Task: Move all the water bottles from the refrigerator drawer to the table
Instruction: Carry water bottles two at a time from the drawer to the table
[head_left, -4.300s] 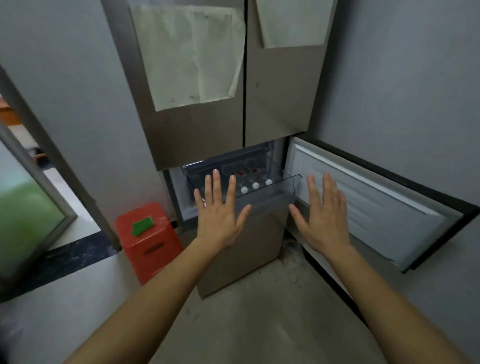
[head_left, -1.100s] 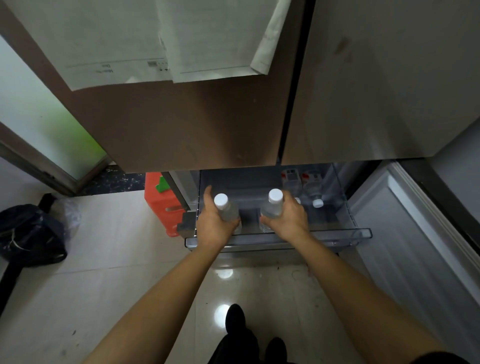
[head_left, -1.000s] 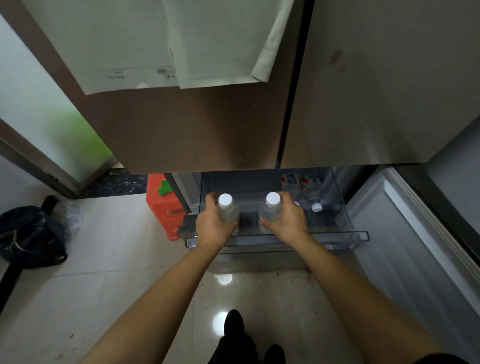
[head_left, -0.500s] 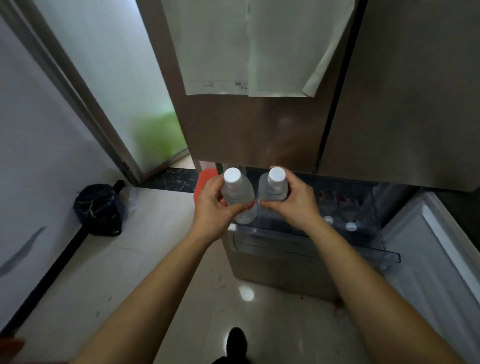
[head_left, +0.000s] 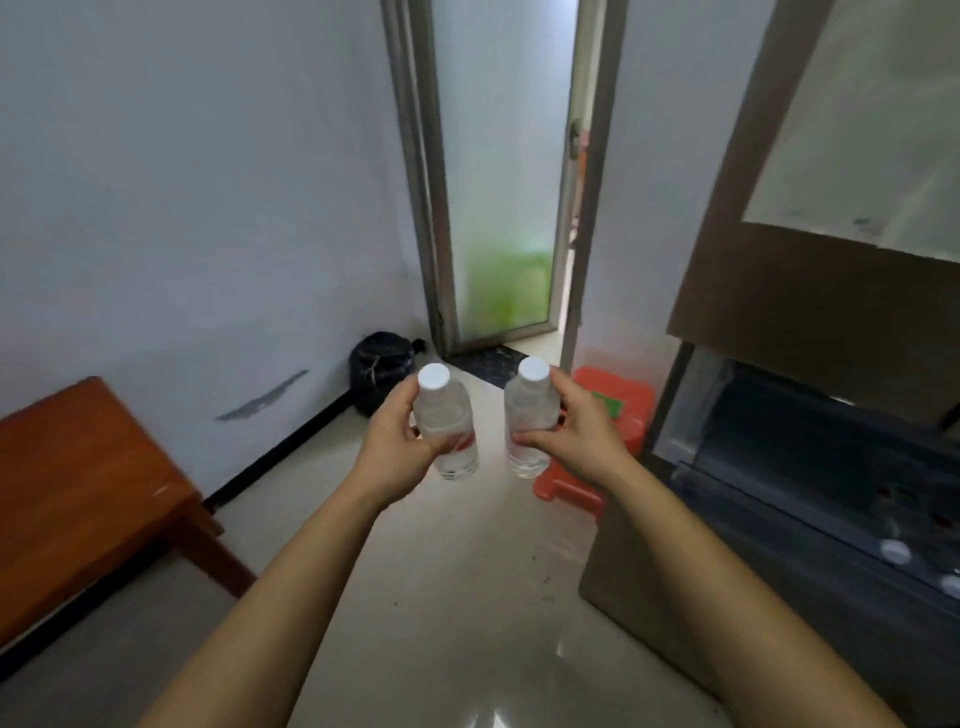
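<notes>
we are gripping upright bottles (head_left: 447, 421) in our left hand (head_left: 395, 449) and right hand (head_left: 579, 444), the counter (head_left: 78, 467) lying nearer the left.

At centre frame you have a frosted glass door (head_left: 498, 182), ajar. A black bag (head_left: 382, 371) sits on the pale floor (head_left: 457, 597) at its lower left; a red stool (head_left: 631, 392) bearing a green item (head_left: 610, 408) stands lower right. A grey scuff (head_left: 262, 396) marks the left wall (head_left: 156, 182).
</notes>
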